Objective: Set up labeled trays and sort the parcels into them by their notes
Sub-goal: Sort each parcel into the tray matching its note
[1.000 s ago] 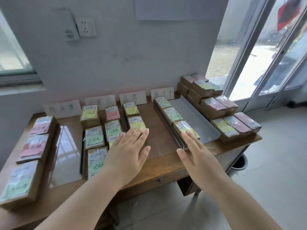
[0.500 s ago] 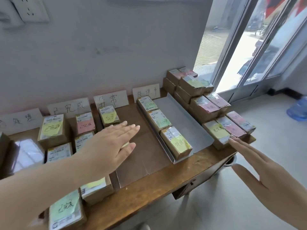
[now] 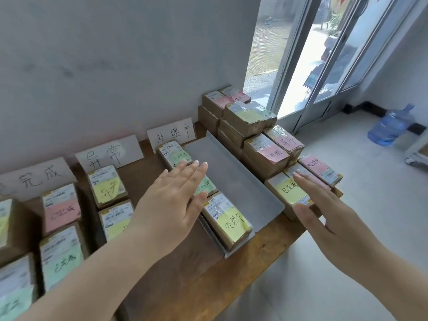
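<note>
A grey metal tray (image 3: 234, 181) lies on the wooden table (image 3: 208, 269) and holds a row of three parcels with green and yellow notes along its left side. My left hand (image 3: 171, 205) hovers flat and open over the middle parcel of that row. A stack of unsorted parcels (image 3: 250, 121) with pink, yellow and green notes stands right of the tray. My right hand (image 3: 324, 212) is open, its fingertips reaching over the nearest parcel with a yellow note (image 3: 289, 191) at the table's right end. Paper label cards (image 3: 171, 134) lean against the wall.
Further sorted parcels (image 3: 106, 188) lie in rows on the left part of the table. A blue water bottle (image 3: 389, 126) stands on the floor at the right, by glass doors (image 3: 324, 66). The table's front edge is close to me.
The view has swung right and closer. My right hand has risen from below the table's edge to the yellow-note parcel. My left hand has shifted right, over the tray's row.
</note>
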Available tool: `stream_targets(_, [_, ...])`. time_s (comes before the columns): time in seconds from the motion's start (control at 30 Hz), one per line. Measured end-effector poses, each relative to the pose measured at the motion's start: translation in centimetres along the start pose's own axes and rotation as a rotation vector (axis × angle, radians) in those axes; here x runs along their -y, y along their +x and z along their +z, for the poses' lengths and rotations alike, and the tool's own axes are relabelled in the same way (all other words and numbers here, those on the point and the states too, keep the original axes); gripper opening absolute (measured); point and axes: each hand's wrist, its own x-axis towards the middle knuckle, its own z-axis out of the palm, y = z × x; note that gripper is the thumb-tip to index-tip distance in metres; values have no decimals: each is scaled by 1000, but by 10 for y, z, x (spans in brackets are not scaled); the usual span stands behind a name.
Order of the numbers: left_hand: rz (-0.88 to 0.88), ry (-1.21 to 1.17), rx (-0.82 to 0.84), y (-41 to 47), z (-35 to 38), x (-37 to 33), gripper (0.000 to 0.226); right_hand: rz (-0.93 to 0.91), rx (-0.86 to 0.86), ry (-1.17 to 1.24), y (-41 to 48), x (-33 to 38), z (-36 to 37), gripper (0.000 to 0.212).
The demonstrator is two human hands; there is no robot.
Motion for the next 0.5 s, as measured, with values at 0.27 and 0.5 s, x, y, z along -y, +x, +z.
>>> stream_targets(0.27, [-100,-33,-9,49,31,-46,61,-11,-12,99,42,-69,-39,47])
stream_targets(0.5, [-297,-75,-73,84,73,-129,60,-47,80,212,67,-149,-93,37])
